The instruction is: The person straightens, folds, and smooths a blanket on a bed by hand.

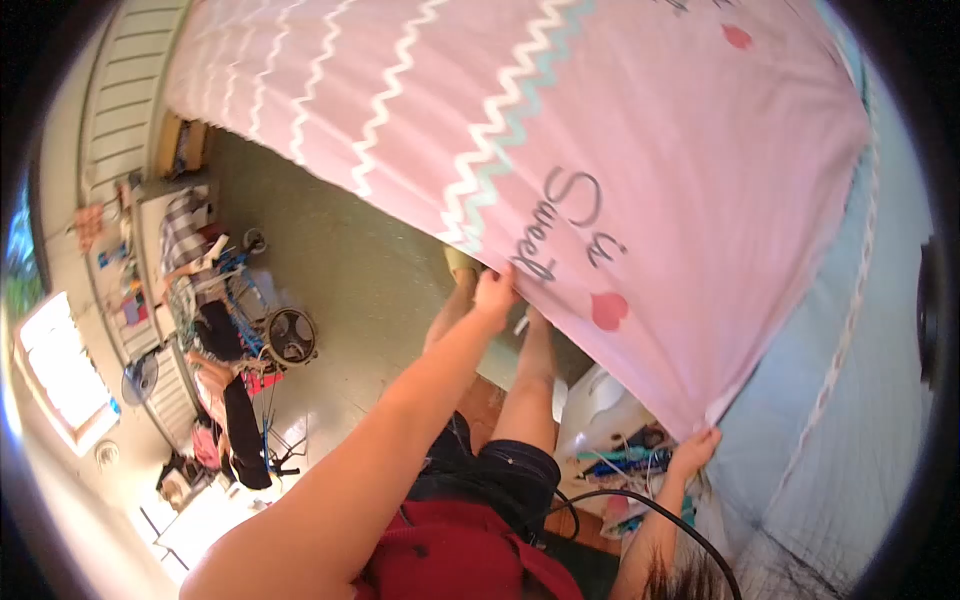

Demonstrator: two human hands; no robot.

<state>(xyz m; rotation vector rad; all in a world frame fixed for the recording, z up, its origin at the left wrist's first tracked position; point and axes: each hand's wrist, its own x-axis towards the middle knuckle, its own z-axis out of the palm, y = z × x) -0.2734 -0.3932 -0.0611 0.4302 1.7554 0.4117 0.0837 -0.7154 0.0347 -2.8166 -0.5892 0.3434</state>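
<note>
Left arm (375,430) outstretched, cloth (690,230) in hand (495,295)

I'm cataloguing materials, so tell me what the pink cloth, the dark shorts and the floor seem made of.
Pink cloth: thin, matte fabric, perhaps cotton or polyester; it drapes in soft folds.
Dark shorts: matte textile, possibly denim from the dull, dark-blue look.
Floor: hard, smooth, slightly glossy, with bright reflections; concrete or tile stays open.

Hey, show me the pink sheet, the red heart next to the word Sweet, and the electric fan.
Pink sheet (655,160): head view, on its plain upper-middle part.
Red heart (608,311): head view, on its middle.
Electric fan (140,379): head view, on its round front.
</note>
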